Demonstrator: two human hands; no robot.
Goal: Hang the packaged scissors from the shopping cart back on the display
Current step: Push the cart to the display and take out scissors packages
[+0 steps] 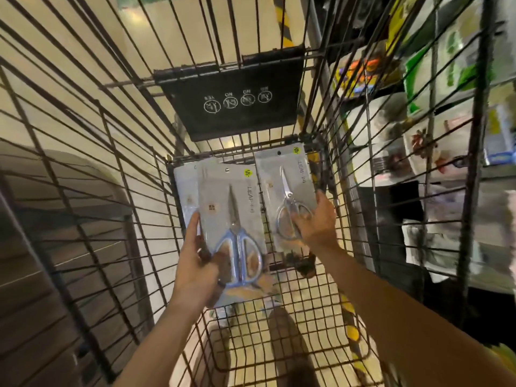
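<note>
Likely light and flat, each pack: thin card or film backing, a bit floppy at the corners, stiffened down the middle by the scissors sealed inside; slick surface, so a pinch across the lower edge near the handles looks the safest hold, leaving the hang hole at the top free for the display peg. Left hand (195, 270) at about 7 o'clock of the cart floor, fingers and thumb clamped on the lower left edge of the blue-handled scissors pack (234, 219), thumb lying over the front. More packs sit stacked behind it, edges showing at 10 o'clock of that pack; count unclear. Right hand (315, 224) at about 4 o'clock of the second pack, fingers spread and closed over the handle end of the steel-handled scissors pack (284, 191). Both packs stand tilted, tops toward 12 o'clock, against the far end of the shopping cart (279, 339), side by side and nearly touching. Packs are pale grey with a yellow round sticker at the top right, vertical "LEAF" lettering, blades pointing up. Display shelving (435, 88) is blurred at 2 o'clock beyond the cart wire; hooks are not discernible.
</note>
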